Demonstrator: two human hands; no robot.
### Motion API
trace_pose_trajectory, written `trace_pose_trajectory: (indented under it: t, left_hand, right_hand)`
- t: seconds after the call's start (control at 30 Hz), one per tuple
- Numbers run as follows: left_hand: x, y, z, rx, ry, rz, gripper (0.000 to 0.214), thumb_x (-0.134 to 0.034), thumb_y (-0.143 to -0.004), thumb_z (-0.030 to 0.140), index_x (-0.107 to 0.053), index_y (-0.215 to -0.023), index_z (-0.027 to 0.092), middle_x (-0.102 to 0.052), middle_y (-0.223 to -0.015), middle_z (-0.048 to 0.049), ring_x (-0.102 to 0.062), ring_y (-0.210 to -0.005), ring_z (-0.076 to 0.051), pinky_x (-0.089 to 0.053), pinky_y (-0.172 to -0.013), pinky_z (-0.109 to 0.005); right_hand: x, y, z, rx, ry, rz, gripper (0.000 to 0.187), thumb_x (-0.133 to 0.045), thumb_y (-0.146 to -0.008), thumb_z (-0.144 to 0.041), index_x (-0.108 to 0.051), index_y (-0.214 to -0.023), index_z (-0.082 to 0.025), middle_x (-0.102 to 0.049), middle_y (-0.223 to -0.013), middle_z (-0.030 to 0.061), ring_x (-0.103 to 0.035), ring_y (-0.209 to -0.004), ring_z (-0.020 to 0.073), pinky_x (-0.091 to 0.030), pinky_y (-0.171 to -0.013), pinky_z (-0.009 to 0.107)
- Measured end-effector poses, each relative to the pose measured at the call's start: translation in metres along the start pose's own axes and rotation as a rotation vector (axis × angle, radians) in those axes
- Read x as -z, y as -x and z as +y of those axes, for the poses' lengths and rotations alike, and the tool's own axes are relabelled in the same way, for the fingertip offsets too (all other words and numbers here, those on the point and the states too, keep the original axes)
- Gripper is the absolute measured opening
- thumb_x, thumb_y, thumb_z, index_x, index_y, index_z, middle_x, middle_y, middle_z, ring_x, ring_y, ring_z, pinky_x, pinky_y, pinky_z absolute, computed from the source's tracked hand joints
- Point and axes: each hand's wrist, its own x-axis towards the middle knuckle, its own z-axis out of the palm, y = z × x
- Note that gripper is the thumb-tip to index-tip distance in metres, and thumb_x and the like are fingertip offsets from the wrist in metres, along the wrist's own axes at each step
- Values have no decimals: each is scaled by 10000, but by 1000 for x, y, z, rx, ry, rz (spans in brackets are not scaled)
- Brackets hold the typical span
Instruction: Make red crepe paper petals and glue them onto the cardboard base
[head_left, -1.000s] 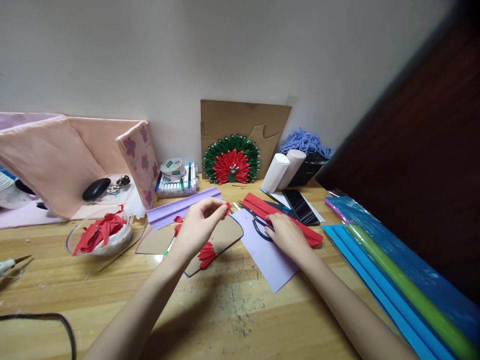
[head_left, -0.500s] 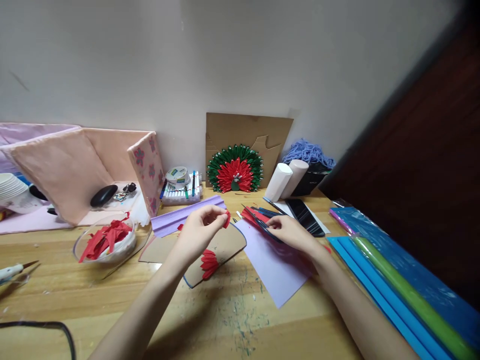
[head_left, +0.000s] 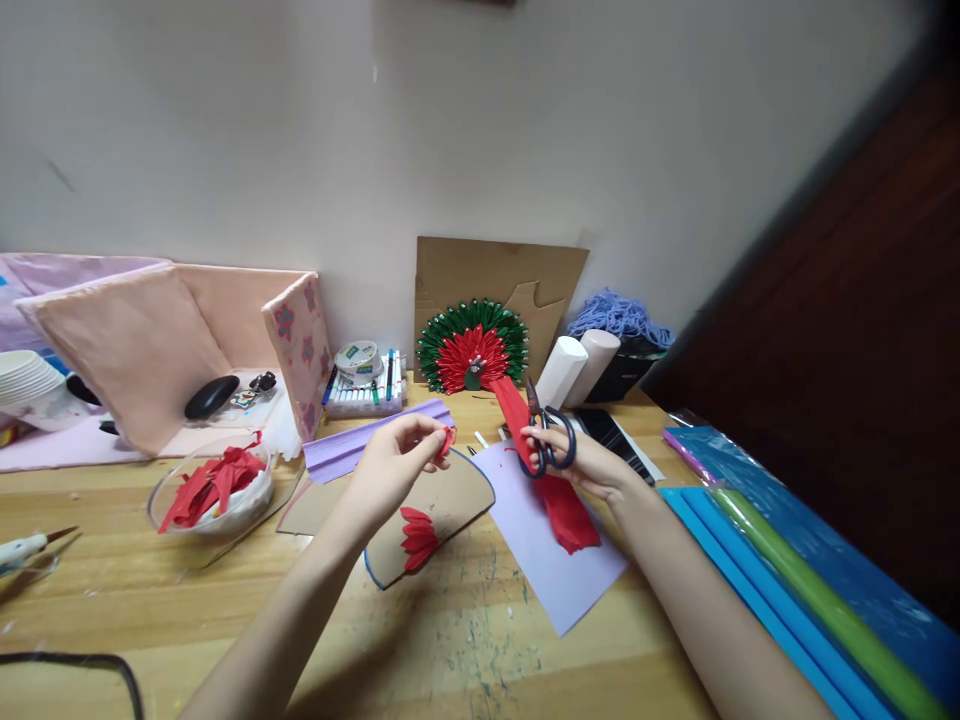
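My left hand (head_left: 399,462) is closed in a pinch on a small piece of red crepe paper (head_left: 445,443), above a cardboard piece (head_left: 450,490) with a blue edge. Red paper petals (head_left: 418,540) sit on that cardboard. In my right hand (head_left: 581,455) are dark-handled scissors (head_left: 551,455), blades pointing up and away. A long red crepe paper strip (head_left: 568,515) runs behind and below the scissors, and my right fingers appear to hold it too. Its lower end hangs over a lilac paper sheet (head_left: 551,575).
At the left stand a bowl (head_left: 262,495) of red paper scraps and a glue gun (head_left: 22,550). A red and green paper peacock (head_left: 472,350) leans on cardboard at the back. Blue and green paper rolls (head_left: 795,580) lie at the right, near a phone (head_left: 619,440).
My right hand has lifted the scissors off the lilac sheet and turned them upright. The red strip has come up with them and now shows at full length. My left hand keeps its pinch.
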Motion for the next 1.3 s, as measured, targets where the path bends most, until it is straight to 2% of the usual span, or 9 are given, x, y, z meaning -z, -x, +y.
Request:
trace_pose_trajectory:
  t: [0.13, 0.27, 0.43, 0.6, 0.87, 1.03, 1.17, 1.23, 1.3]
  left_hand:
    - [10, -1, 1, -12, -24, 21, 197, -620, -758, 339, -612, -775, 143, -613, -690, -9, -581, -626, -125, -447, -608, -240]
    - [10, -4, -3, -61, -55, 25, 194, -628, -751, 338, -622, -782, 147, -638, -726, -22, -599, -702, -142, -464, -676, -257]
    - [-24, -30, -22, -214, -10, -58, 169, -628, -749, 315, -647, -788, 152, -683, -849, -66, -634, -843, -190, -483, -795, -305]
    - [-55, -59, -37, -210, -76, 58, 123, -646, -703, 249, -692, -719, 135, -718, -781, -89, -659, -755, -216, -500, -734, -321]
    - [-27, -84, -59, -174, -79, 331, 217, -556, -699, 222, -695, -814, 101, -721, -810, -91, -661, -798, -212, -501, -754, -308]
    - [-17, -105, -81, -130, -169, 407, 143, -567, -660, 203, -672, -702, 117, -692, -697, -79, -651, -744, -231, -506, -731, -348]
    - [-17, -101, -68, -224, -294, 461, 108, -590, -704, 233, -659, -735, 156, -681, -901, -111, -595, -968, -270, -429, -897, -400]
    - [-17, -89, -51, -265, -326, 434, 147, -566, -755, 268, -659, -803, 164, -677, -909, -99, -605, -920, -247, -436, -875, -384]
    - [-19, -71, -31, -279, -329, 310, 176, -583, -769, 316, -662, -811, 164, -686, -814, -69, -628, -776, -208, -478, -764, -330]
  right_hand:
    - [13, -6, -6, 112, 215, 91, 341, -768, -623, -417, -652, -708, -108, -644, -688, 43, -593, -615, 123, -482, -601, 230]
    - [14, 3, -16, 185, 324, 99, 387, -772, -611, -434, -692, -812, -114, -671, -701, 49, -600, -649, 143, -476, -631, 249]
    - [-3, 20, -23, 167, 279, 15, 471, -813, -552, -372, -688, -935, -129, -680, -739, 31, -618, -674, 144, -497, -681, 273]
    - [-8, 20, -12, 237, 220, 3, 423, -770, -620, -356, -654, -968, -144, -687, -787, 35, -642, -718, 150, -517, -704, 290]
    - [28, 27, 1, 176, 177, 331, 478, -816, -495, -433, -564, -796, -159, -601, -597, -25, -586, -481, 113, -480, -495, 243]
    - [63, 42, 6, 284, 138, 551, 517, -760, -553, -529, -514, -837, -174, -539, -548, -56, -534, -457, 101, -457, -459, 230]
    - [63, 55, 4, 417, 87, 484, 402, -690, -676, -520, -502, -792, -185, -503, -580, -64, -503, -459, 79, -436, -452, 212]
    - [51, 59, -1, 435, 86, 441, 375, -681, -699, -502, -492, -759, -184, -502, -567, -63, -487, -442, 71, -418, -436, 202]
    - [32, 60, -7, 447, 93, 410, 370, -705, -685, -475, -495, -777, -184, -539, -604, -50, -526, -476, 81, -435, -455, 203]
